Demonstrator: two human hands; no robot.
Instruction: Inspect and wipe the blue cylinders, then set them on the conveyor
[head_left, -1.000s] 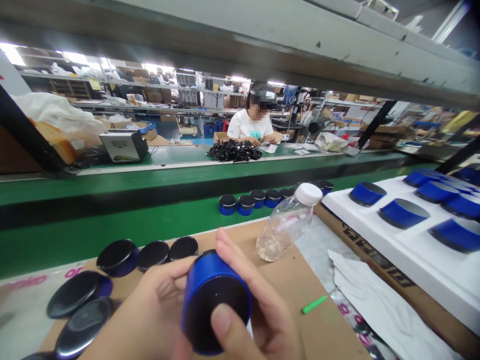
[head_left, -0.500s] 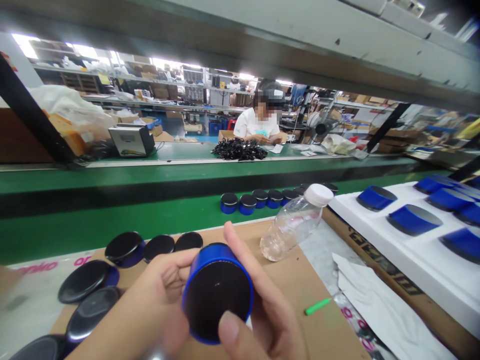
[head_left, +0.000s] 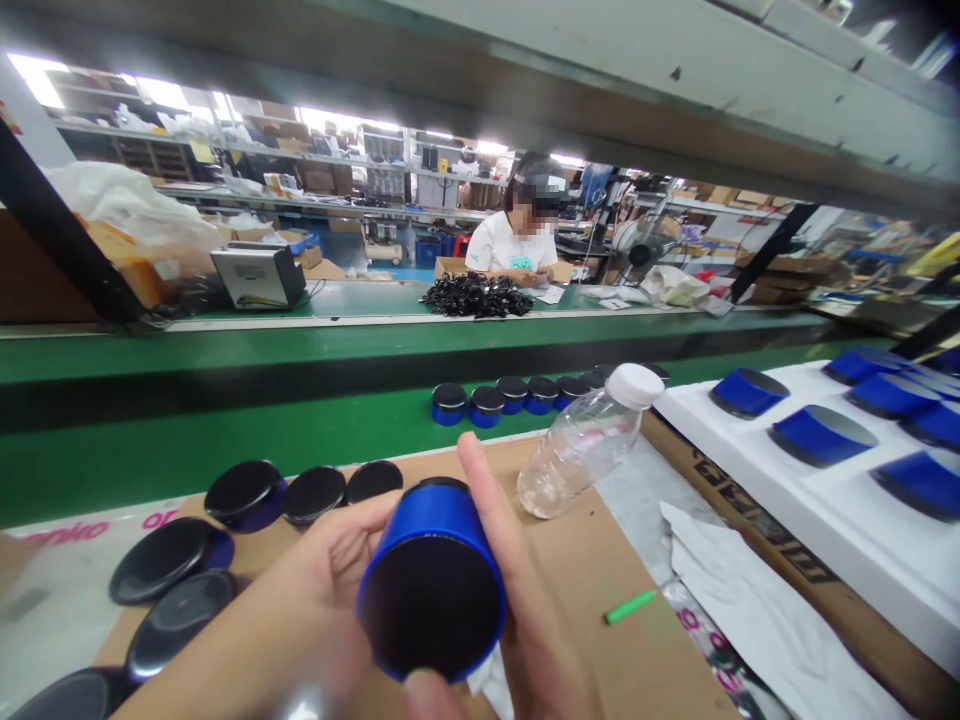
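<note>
Cardboard (head_left: 592, 570) bears black-topped cylinders (head_left: 315, 495) at ten o'clock; our left hand (head_left: 326, 580) and right hand (head_left: 534, 610) grasp a blue cylinder (head_left: 435, 602), unplaced.

Chunky blue-and-black cylinder (head_left: 433, 582) is held, dark side out, between the left hand (head_left: 322, 575) and the right hand (head_left: 529, 620). More blue cylinders (head_left: 823, 436) are spread over white foam (head_left: 847, 520), and a capped clear bottle (head_left: 581, 450) is parked on cardboard (head_left: 581, 560).
</note>
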